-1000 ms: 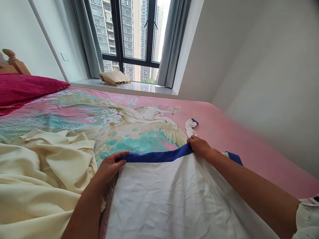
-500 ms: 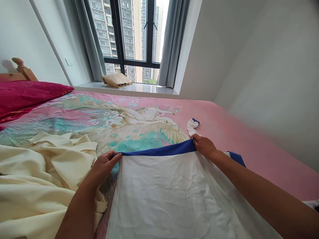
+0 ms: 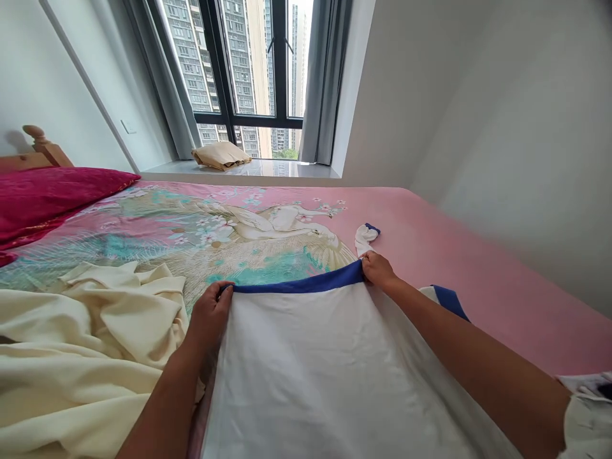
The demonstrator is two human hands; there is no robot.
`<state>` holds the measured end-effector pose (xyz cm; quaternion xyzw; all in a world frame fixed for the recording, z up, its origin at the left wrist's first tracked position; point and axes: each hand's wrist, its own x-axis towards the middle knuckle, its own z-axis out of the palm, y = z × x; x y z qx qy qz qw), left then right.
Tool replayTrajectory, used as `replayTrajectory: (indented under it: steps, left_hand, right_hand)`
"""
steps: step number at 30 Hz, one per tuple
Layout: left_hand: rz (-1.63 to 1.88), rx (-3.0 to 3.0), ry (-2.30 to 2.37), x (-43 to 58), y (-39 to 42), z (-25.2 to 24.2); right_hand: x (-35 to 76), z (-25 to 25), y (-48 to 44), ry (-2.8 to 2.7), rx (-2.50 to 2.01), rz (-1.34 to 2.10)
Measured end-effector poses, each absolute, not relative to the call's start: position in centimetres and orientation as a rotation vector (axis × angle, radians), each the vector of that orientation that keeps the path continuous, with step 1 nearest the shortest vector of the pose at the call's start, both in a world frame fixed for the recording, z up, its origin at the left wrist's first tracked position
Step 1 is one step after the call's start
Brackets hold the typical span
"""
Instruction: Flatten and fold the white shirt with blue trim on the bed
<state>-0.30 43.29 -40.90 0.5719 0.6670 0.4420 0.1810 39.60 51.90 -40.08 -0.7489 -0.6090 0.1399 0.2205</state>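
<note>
we have the white cloth (image 3: 306,376) in front of us over the near side of the bed's pink printed cover (image 3: 406,223), with the cream cloth (image 3: 119,312) heaped to its left. our left hand (image 3: 210,312) is closed on the left end of the blue band (image 3: 306,282) that edges the white cloth, thumb and fingers pinching the corner; our right hand (image 3: 378,269) grips the band farther right, its fingers curled over it. a white strip with a blue tip (image 3: 366,236) lies just beyond the right hand, and we cannot tell whether it is joined to the cloth

to do this well, we judge, we should pull evenly outward with both hands so the band runs straight, and set the two ends level, since the right one sits a bit higher in view. the pinch wants to be right at the edge, so that the band lies flat without rolling and the soft creases below smooth out

the band runs crosswise, left to right, on the side toward the window (image 3: 229,118); from it the white panel comes down toward us, widening to the right. its long axis seems to run from the band toward us, though the near end is out of view, so we cannot be sure
</note>
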Motion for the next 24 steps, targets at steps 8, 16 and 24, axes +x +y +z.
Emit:
replayTrajectory:
  steps: [8,16,24]
  left_hand:
    - [1.18,1.422,1.996,-0.4,46.0,-44.1]
    - [1.082,1.415,1.888,2.5,36.3,-40.6]
    - [0.728,2.322,1.785,2.4,9.7,-42.2]
  right_hand:
    - [37.4,-44.5,50.8,-1.842,-1.941,0.267]
    - [38.3,-42.0,36.0,-2.096,-1.681,0.357]
    - [48.9,-44.5,6.6,-1.987,-1.708,-0.081]
